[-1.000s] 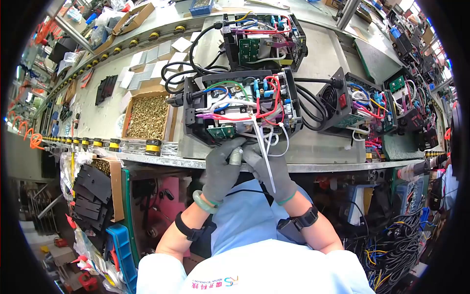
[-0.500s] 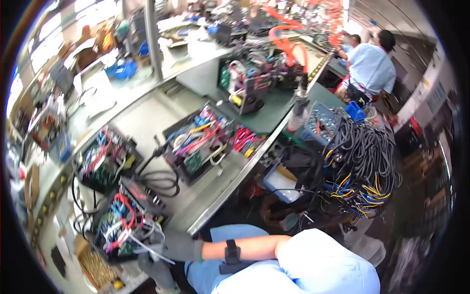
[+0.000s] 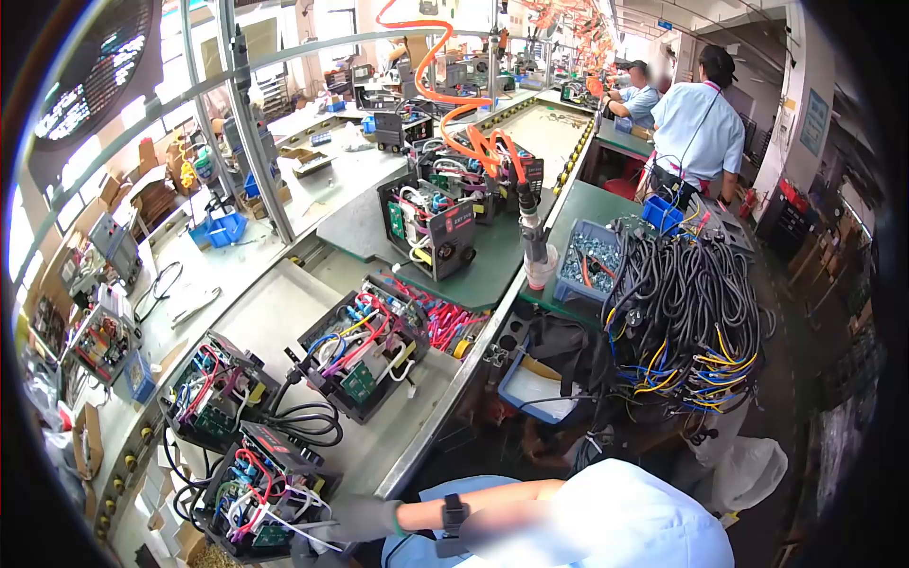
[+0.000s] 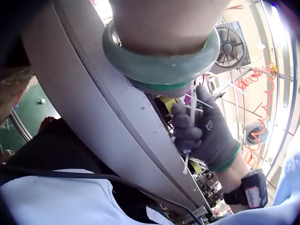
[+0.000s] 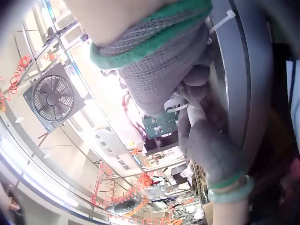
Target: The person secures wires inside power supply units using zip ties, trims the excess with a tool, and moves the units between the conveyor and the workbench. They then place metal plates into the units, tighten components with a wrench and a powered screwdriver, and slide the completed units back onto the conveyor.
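A black-cased electrical unit (image 3: 256, 502) with red, white and blue wires sits open-topped at the lower left of the head view. At its near edge is my grey-gloved right hand (image 3: 365, 519). The left wrist view shows that hand's fingers curled round a white cable tie (image 4: 193, 110). My gloved left hand (image 5: 211, 150) is close to the right hand in the right wrist view, fingers reaching up beside a green circuit board (image 5: 159, 125). Its fingertips are partly hidden, so I cannot tell what they hold. In the head view only a little of it shows at the bottom edge.
Similar open units (image 3: 365, 350) stand farther along the metal bench, with black cords (image 3: 308, 423) between them. A screwdriver on an orange coiled hose (image 3: 532, 232) hangs over the bench edge. Bundled black cables (image 3: 691, 312) and a blue screw bin (image 3: 587, 260) are right. Two people work beyond.
The head view has swung to the right and up, bringing the workshop and other people into sight. The unit and both hands now appear at the lower left, hands still at its near edge.
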The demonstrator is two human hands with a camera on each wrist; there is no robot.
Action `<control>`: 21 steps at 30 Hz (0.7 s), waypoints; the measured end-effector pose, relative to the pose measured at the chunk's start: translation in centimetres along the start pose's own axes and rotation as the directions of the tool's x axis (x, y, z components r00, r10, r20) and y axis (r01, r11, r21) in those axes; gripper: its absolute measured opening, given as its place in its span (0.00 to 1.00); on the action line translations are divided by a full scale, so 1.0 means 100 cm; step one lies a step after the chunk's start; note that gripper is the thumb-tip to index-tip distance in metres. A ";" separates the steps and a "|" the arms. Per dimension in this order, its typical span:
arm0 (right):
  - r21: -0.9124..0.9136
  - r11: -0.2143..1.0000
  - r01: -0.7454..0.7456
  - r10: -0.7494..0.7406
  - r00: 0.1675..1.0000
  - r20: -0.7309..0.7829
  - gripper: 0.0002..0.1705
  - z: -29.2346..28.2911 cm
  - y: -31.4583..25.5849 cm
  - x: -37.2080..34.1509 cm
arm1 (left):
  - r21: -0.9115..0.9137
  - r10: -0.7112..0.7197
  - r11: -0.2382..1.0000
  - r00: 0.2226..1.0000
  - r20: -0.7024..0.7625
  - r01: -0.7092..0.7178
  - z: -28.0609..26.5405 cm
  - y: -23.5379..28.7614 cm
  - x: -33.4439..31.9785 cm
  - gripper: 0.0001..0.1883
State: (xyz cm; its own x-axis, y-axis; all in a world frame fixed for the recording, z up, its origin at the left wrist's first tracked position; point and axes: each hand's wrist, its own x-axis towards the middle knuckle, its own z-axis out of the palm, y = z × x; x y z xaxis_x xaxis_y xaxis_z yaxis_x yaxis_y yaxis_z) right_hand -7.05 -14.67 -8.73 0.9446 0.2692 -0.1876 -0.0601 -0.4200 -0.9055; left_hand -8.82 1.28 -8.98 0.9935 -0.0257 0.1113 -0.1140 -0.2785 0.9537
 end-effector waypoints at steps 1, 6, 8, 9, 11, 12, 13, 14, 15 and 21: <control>0.000 1.000 0.008 -0.008 1.000 -0.001 0.28 0.002 0.001 0.003 | 0.003 0.006 1.000 1.000 -0.004 -0.006 0.000 -0.001 0.000 0.10; -0.180 0.984 0.007 -0.039 0.984 -0.174 0.21 0.041 0.017 0.031 | 0.142 0.159 0.978 0.986 -0.039 -0.152 -0.005 -0.034 0.005 0.12; -0.204 0.979 0.007 -0.069 0.953 -0.295 0.15 0.037 0.018 0.026 | 0.308 0.301 0.913 0.952 -0.061 -0.268 -0.007 -0.049 0.009 0.12; -0.202 0.979 0.011 -0.071 0.954 -0.290 0.15 0.035 0.019 0.027 | 0.289 0.301 0.912 0.953 0.014 -0.293 -0.010 -0.058 0.011 0.12; -0.202 0.979 0.033 -0.093 0.951 -0.295 0.15 0.036 0.024 0.030 | 0.277 0.298 0.909 0.951 0.089 -0.311 -0.017 -0.063 0.010 0.13; -0.166 0.983 0.077 -0.124 0.947 -0.295 0.15 0.025 0.009 0.015 | 0.361 0.380 0.837 0.912 0.156 -0.411 -0.017 -0.057 0.009 0.13; -0.165 0.983 0.077 -0.123 0.949 -0.291 0.15 0.019 0.003 0.009 | 0.428 0.450 0.749 0.862 0.231 -0.506 -0.016 -0.053 0.008 0.14; -0.094 0.994 0.048 -0.071 0.964 -0.256 0.14 0.014 -0.001 0.006 | 0.503 0.410 0.712 0.872 0.269 -0.490 -0.018 -0.053 0.011 0.17; -0.022 1.000 0.018 -0.022 0.976 -0.216 0.13 0.012 -0.002 0.004 | 0.506 0.409 0.711 0.873 0.267 -0.488 -0.017 -0.053 0.010 0.17; 0.078 0.995 0.055 -0.038 0.978 -0.207 0.17 0.006 -0.002 -0.021 | 0.535 0.617 0.412 0.657 0.432 -0.738 -0.022 -0.075 0.019 0.14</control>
State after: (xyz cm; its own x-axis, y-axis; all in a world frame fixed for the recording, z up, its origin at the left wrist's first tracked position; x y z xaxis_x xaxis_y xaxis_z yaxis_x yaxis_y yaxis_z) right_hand -9.26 -14.63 -8.40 0.9925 0.0998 -0.0699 -0.0326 -0.3358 -0.9414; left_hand -6.06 5.37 -15.29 0.5856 -0.6037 0.5409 -0.7766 -0.6090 0.1612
